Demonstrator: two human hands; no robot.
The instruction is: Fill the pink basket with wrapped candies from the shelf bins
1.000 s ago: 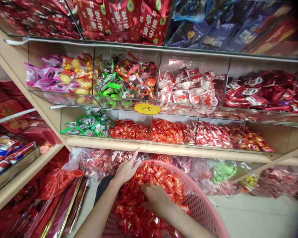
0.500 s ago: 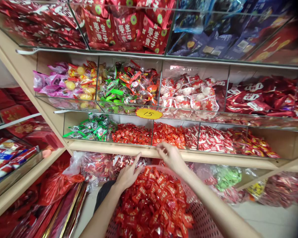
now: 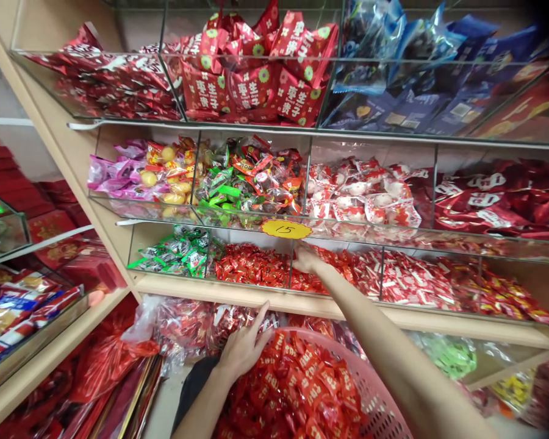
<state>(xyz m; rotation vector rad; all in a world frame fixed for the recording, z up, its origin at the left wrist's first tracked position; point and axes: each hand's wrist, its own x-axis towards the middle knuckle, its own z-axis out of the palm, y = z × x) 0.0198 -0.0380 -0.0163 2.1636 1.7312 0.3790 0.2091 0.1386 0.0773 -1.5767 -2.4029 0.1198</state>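
Note:
My left hand hovers by the left rim of a pink perforated basket, its index finger stretched toward the wooden shelf edge. Nothing is in it, and its fingers are apart. Red wrapped candies with gold print fill the basket. On the bottom shelf, my right hand reaches over the clear front panel into a compartment of small red candy packets. Its fingers are small and partly hidden, so I cannot tell whether they grip a packet. Just above hangs a yellow price tag marked 15.
Clear dividers split the shelves. Green-wrapped candies and red-and-white packets flank the right hand's compartment. Higher up are large red snack bags and blue bags. Below the wooden shelf edge lie plastic bags of goods.
My right hand has moved from in front of the shelf edge up and into the red packet compartment. The left hand stays near the basket rim. The view has tilted upward slightly.

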